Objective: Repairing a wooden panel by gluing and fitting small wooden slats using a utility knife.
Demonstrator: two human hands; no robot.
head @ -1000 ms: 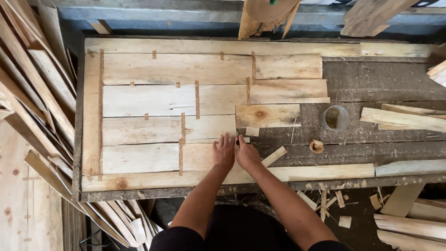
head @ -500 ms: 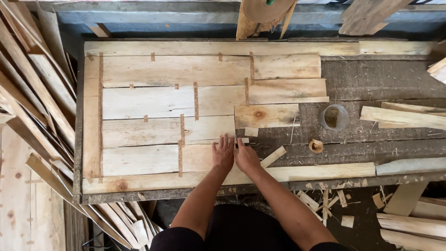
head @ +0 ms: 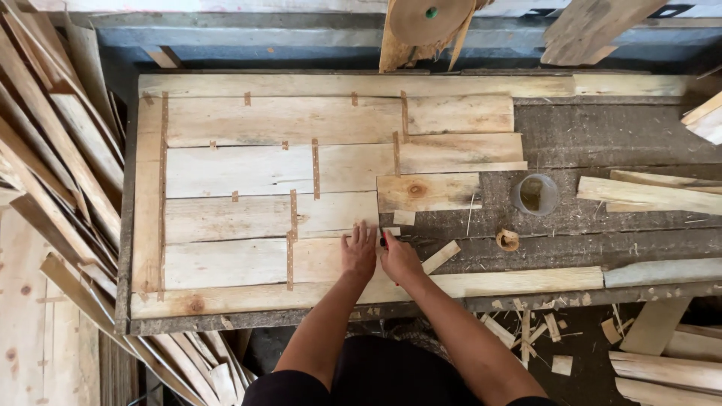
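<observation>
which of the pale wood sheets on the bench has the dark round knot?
The short pale veneer piece jutting right from the third row, left of the clear plastic cup. Its dark knot sits mid-face; the longer taped sheets show no such central knot.

A long workbench (head: pixel 602 135) with a dark, rough top is seen from above. Wooden slats (head: pixel 53 173) are stacked at the left, and offcuts (head: pixel 560 365) are scattered on the floor at the right. Even daylight is cast.

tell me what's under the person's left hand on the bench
The left hand lies flat on the pale veneer sheets joined by brown tape strips. The patch beneath the palm is hidden.
</observation>
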